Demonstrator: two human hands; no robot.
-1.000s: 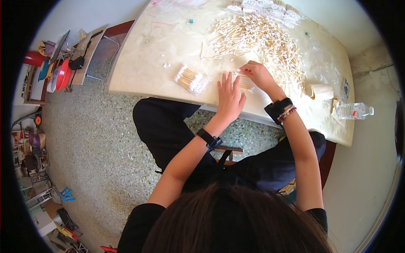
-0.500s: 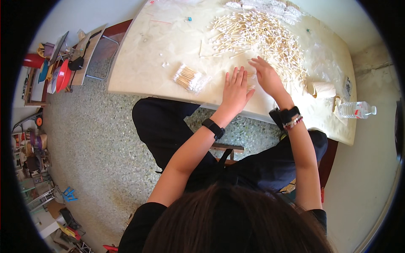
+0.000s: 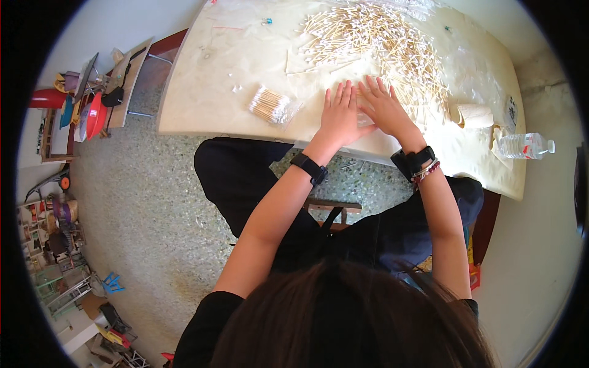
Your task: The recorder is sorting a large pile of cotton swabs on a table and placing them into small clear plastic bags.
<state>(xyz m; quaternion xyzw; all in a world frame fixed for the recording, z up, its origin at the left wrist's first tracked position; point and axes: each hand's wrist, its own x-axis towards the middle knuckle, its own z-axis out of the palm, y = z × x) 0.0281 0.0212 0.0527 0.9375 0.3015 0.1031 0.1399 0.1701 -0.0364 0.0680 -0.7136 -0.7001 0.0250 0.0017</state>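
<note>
Both hands lie side by side near the table's front edge, fingers stretched out and pointing away from me. My left hand (image 3: 341,118) is flat, palm down. Close against it, my right hand (image 3: 390,113) is also spread palm down. Whatever is under the palms is hidden. Just beyond the fingertips spreads a large loose heap of cotton swabs (image 3: 392,46), with wooden sticks and white tips. Left of my hands lies a clear bag packed with cotton swabs (image 3: 270,105), its loose plastic end toward me.
A clear plastic bottle (image 3: 526,146) lies at the table's right edge, near a beige roll (image 3: 472,115). Clear plastic bags (image 3: 475,80) lie right of the heap. Small white bits (image 3: 236,89) and a blue piece (image 3: 267,21) are on the left of the table (image 3: 202,80).
My right hand has come down from a raised, tilted pose to lie flat beside the left. Some swabs that showed between the hands are now covered. The view has shifted slightly.
</note>
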